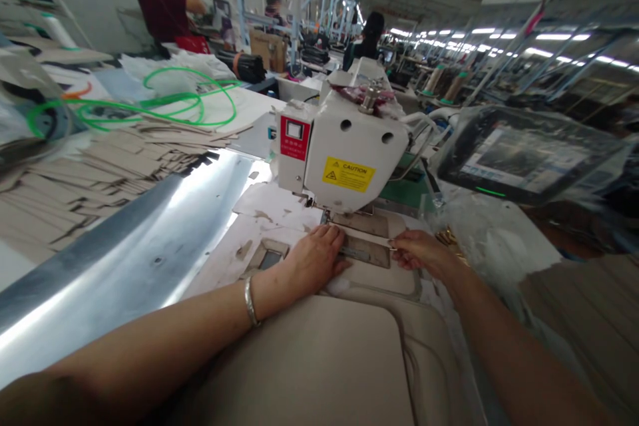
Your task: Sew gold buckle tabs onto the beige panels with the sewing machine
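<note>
Your left hand (314, 259) open and flat on the beige leather panel (379, 283), your right hand (421, 251) half-curled at the pale strip (367, 236), grip unclear, under the sewing machine head (344, 160)

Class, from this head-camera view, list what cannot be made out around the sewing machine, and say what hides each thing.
Needle area under the white sewing machine head: head view, hidden by the machine's casing.
Beige panel beneath the left hand and right hand: head view, covered by both hands.
Display screen: head view, blurred by glare and clear plastic.
Co-worker: head view, cut off by the top edge.
</note>
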A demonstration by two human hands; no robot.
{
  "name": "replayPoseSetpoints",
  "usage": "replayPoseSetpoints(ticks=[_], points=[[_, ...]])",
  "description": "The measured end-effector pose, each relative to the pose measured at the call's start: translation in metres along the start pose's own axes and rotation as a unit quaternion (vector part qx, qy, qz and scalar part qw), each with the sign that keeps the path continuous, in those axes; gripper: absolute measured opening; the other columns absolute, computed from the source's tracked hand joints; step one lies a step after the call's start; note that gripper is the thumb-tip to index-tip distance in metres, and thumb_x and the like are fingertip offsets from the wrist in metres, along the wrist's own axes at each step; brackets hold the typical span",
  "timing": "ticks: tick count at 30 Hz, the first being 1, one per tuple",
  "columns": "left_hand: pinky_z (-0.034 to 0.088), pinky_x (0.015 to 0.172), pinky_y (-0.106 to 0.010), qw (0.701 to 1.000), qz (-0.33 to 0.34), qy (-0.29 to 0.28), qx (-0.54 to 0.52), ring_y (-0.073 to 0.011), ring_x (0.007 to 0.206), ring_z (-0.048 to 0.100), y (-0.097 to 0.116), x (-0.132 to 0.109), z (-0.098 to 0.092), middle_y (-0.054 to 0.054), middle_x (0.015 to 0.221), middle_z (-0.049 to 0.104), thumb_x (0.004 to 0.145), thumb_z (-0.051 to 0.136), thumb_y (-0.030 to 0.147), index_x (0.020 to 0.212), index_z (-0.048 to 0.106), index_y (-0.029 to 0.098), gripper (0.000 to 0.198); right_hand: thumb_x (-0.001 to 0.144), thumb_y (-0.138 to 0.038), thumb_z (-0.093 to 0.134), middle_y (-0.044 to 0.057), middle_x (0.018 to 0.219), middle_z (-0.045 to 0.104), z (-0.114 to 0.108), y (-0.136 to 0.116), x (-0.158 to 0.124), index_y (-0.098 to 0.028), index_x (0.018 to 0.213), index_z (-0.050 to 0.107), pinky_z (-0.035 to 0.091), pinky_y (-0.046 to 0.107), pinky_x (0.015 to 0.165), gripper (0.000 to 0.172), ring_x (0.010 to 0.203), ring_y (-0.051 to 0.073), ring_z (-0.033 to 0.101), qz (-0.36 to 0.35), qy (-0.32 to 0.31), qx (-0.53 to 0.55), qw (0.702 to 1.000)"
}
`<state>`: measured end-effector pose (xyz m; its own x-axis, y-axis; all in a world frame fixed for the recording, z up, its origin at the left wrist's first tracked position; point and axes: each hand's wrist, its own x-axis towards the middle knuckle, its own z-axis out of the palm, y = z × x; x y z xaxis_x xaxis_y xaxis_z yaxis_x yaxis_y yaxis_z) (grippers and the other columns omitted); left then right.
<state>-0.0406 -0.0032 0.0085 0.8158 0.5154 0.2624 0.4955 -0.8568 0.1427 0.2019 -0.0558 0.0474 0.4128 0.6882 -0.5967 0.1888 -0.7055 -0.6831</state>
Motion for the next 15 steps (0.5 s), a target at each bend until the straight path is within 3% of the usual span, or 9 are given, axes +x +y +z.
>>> replayPoseSetpoints(ticks=[9, 15], points=[[0.045, 0.098, -0.038, 1.000, 0.013, 0.001, -0.003, -0.0269, 0.109, 0.053, 0.001, 0.000, -0.002, -0.012, 0.116, 0.059, 0.091, 0.057, 0.043, 0.116, 0.054, 0.012, 0.040, 0.087, -0.016, 0.059, 0.000, 0.053, 0.062, -0.001, -0.001, -0.003, -0.014, 0.077, 0.055, 0.032, 0.016, 0.036, 0.010, 0.036, 0.007, 0.050, -0.010, 0.035, -0.047, 0.998], [0.045, 0.096, -0.038, 1.000, 0.003, -0.013, -0.006, -0.0266, 0.108, 0.055, -0.008, -0.003, -0.009, -0.012, 0.113, 0.060, 0.091, 0.056, 0.043, 0.113, 0.055, 0.013, 0.038, 0.087, -0.014, 0.057, -0.001, 0.050, 0.060, 0.010, -0.006, -0.001, -0.013, 0.073, 0.056, 0.026, 0.016, 0.032, 0.014, 0.034, 0.006, 0.048, -0.019, 0.045, -0.067, 0.997]])
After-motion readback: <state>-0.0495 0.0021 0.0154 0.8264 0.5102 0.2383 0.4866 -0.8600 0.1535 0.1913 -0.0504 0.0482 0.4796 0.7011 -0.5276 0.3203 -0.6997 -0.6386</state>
